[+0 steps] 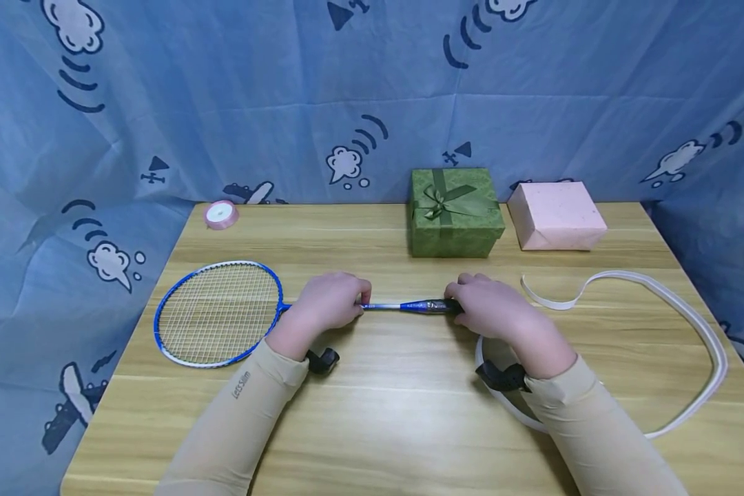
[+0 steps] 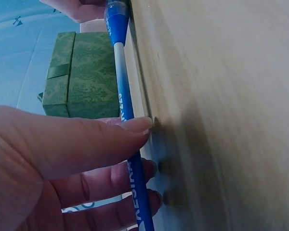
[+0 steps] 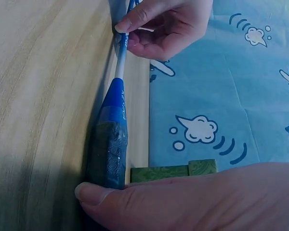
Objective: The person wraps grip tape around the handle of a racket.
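A blue and white badminton racket [image 1: 381,306] lies across the table, its strung head [image 1: 220,313] to the left and its dark grip to the right. With thumb and fingers, my left hand [image 1: 331,301] pinches the shaft; the left wrist view shows the thumb [image 2: 111,137] over it and fingertips under it, close to the tabletop. My right hand [image 1: 492,306] holds the grip end, and in the right wrist view its thumb [image 3: 120,199] lies along the dark handle [image 3: 106,154]. The right hand's other fingers are mostly hidden there.
Behind the racket stand a green gift box [image 1: 455,213] with a bow and a pink wrapped box [image 1: 558,215]. A ribbon roll [image 1: 220,214] sits at the far left corner. A long white strip [image 1: 713,344] curls over the right side, partly under the right forearm.
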`<action>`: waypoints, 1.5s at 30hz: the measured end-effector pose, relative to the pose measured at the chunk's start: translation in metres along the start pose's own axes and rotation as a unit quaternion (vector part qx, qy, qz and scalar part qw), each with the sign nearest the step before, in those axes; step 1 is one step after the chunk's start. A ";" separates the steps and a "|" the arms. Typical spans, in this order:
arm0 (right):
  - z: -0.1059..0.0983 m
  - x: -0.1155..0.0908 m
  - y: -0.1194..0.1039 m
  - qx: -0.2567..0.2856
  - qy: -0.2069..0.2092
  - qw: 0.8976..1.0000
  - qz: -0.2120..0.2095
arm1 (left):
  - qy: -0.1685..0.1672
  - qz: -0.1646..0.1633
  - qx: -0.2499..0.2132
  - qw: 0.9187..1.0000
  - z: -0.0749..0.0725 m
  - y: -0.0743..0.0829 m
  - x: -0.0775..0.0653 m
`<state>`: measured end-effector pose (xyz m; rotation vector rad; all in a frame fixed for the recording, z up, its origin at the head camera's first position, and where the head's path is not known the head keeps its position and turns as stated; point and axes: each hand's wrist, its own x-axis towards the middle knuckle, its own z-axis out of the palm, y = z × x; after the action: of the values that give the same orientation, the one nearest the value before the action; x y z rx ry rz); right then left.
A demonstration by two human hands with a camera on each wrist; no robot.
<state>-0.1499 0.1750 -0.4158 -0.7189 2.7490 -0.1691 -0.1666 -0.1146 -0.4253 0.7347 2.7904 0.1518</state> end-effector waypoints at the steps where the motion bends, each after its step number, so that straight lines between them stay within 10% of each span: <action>1: 0.001 0.000 0.000 0.000 0.002 1.000 -0.001 | 0.001 0.002 0.000 1.000 0.000 0.000 0.000; 25: -0.015 -0.006 0.009 0.085 0.047 0.995 -0.040 | 0.100 0.021 0.048 0.994 -0.034 0.005 -0.021; 45: -0.047 -0.036 -0.005 0.121 0.156 0.979 -0.053 | 0.280 0.063 0.006 0.958 -0.067 0.003 -0.050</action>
<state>-0.1321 0.1901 -0.3610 -0.8316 2.9043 -0.6813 -0.1410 -0.1389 -0.3494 1.0063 3.2699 0.4274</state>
